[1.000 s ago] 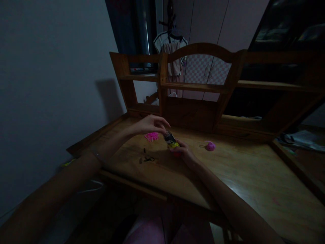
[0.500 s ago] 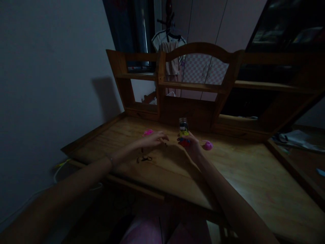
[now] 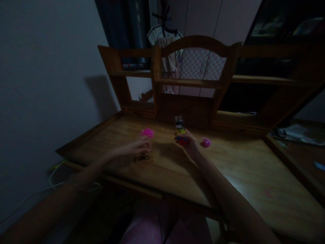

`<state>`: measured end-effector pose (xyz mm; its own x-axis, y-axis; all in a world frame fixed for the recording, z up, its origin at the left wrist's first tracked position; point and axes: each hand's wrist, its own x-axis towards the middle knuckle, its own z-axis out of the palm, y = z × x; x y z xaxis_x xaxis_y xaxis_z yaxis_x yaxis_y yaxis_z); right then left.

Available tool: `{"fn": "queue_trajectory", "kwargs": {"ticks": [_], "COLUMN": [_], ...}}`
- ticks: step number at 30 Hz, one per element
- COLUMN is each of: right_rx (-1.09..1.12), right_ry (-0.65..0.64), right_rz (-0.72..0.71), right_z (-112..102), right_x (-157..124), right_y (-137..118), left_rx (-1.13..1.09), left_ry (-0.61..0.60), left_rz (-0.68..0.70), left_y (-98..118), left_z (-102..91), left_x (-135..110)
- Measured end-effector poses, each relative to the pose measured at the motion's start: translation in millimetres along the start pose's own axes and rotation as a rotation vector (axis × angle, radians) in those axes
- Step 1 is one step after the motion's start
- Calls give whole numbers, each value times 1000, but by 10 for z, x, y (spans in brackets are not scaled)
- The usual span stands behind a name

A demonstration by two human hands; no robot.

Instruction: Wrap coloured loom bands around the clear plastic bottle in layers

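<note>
My right hand (image 3: 189, 142) is wrapped round the lower part of a small clear container (image 3: 179, 122). It stands slightly tilted, with black, yellow, blue and red layers of contents showing through. My left hand (image 3: 140, 146) hovers over the table with its fingers curled down and pressed together. Whatever is between those fingertips, if anything, cannot be made out. Just below it lie small dark loops (image 3: 144, 158), partly covered by the hand. Behind the left hand is a loose pile of thin bright pink strands or bands (image 3: 147, 132).
A round pink object (image 3: 206, 142) with a thin tail lies right of my right hand. The wooden desk (image 3: 243, 169) has a shelf unit (image 3: 190, 81) along its back edge. A wall (image 3: 50, 84) rises on the left, and a white cable (image 3: 33, 195) hangs beside the desk.
My left hand has moved left and towards me, over the dark loops, and its fingers have curled in. The pink pile shows more fully. My right hand keeps its hold on the container.
</note>
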<state>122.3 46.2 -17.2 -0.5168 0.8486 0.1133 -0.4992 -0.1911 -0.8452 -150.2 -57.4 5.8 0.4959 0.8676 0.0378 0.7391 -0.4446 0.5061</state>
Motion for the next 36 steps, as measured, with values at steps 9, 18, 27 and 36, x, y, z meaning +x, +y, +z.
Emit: {"fn": "queue_trajectory", "kwargs": {"ticks": [9, 18, 27, 36], "right_rx": [-62, -83, -75, -70], "right_ry": [-32, -52, -58, -65], "right_rz": [68, 65, 63, 66], "right_z": [42, 41, 49, 22], "right_x": [-56, -54, -49, -32], "right_y": [20, 52, 124, 155], "left_rx": [18, 10, 31, 160], "left_ry": [33, 187, 143, 198], "left_rz": [-21, -110, -220, -303], "left_y": [156, 113, 43, 37], "left_z": [273, 226, 338, 361], "left_x": [-336, -279, -470, -405]}}
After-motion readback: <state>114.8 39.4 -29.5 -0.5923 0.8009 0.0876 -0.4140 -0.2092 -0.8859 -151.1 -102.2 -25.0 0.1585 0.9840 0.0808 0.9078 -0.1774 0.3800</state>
